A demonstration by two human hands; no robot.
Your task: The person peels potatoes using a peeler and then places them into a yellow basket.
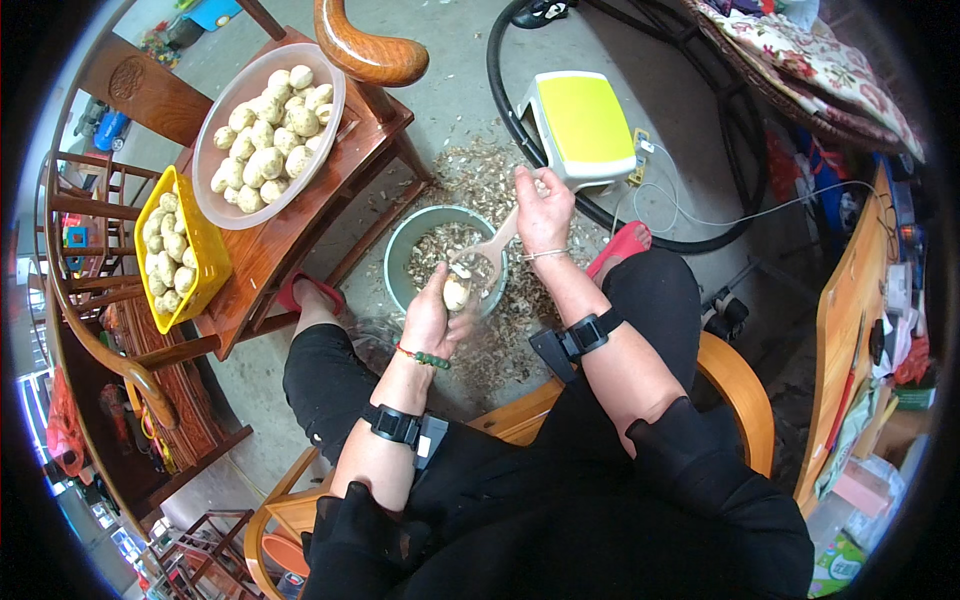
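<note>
My left hand (435, 319) holds a pale, round peeled vegetable or egg-like piece (455, 294) over a grey-green basin (388, 264) on the floor. Closed around the handle of a wooden spoon-shaped tool (495, 244) is my right hand (545, 210); the tool's wide end is just above the held piece. Dark and pale scraps lie inside the basin. On a wooden chair seat at the left, a translucent pink bowl (336, 139) holds many similar pale, speckled pieces, and beside it a yellow plastic basket (206, 262) holds more.
Scraps (480, 161) are scattered on the floor around the basin. Beyond my right hand stands a stool with a lime-green top (586, 116), near a thick black hose (496, 75), a yellow power strip (639, 156) and a white cable. The wooden chair (292, 240) borders the left side.
</note>
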